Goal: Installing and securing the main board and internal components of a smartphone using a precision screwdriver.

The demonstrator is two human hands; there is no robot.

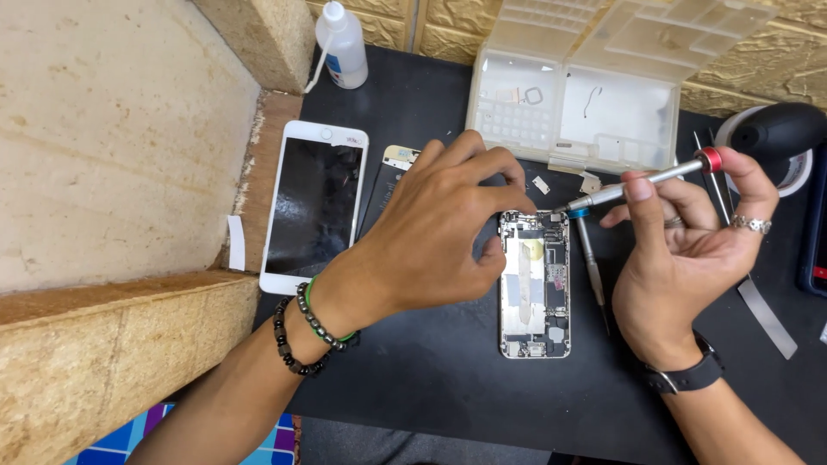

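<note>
Left hand (439, 228) hides opened phone (535, 288) top – right hand (689, 232) pinching screwdriver (642, 181)

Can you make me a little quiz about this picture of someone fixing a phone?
1. True or false: the right hand holds a silver screwdriver with a red cap.
2. What lies left of the opened phone, partly behind the left hand?
A. a white phone screen
B. a banana
C. a hammer
3. Fill in: the white squeeze bottle stands at the ____ edge of the black mat.

Key
1. True; its tip points at the top of the opened phone.
2. A, the white phone screen.
3. Far (top) edge, near the wall.
</note>
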